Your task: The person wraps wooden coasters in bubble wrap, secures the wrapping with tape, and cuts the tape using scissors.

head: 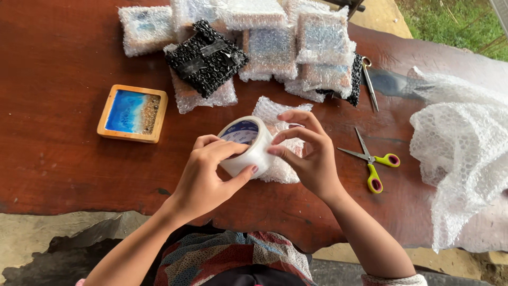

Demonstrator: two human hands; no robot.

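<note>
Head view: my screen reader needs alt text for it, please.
Both hands, left hand and right hand, hold a roll of clear tape over a bubble-wrapped packet on a wooden table. Nearby lie wrapped packets, a blue resin coaster and yellow-handled scissors.

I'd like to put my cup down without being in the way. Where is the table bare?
Bare wood lies left of the wooden coaster and along the near edge of the table. The far side is crowded with bubble-wrapped parcels; the right holds scissors and loose bubble wrap.
</note>
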